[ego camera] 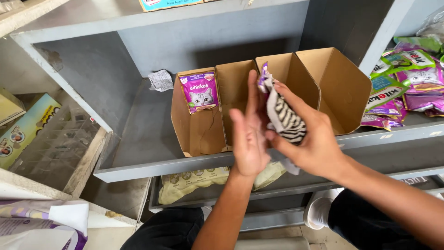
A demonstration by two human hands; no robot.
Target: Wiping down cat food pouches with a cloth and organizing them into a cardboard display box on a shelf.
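My right hand [311,139] grips a pet-food pouch [283,115] with a purple top and a grey striped cat picture, held in front of the grey shelf. My left hand [249,134] is flat and open, its palm pressed against the pouch's left side. Behind both hands stands a row of three open cardboard display boxes [342,83] on the shelf. One purple pouch [200,91] with a cat's face stands upright at the back of the left box. The middle and right boxes look empty.
The grey shelf [152,166] has a crumpled paper scrap [161,79] at the back left. A pile of purple and green pouches [407,78] fills the bay to the right. A beige bag [194,181] lies on the lower shelf. A clear plastic organiser [55,143] stands at left.
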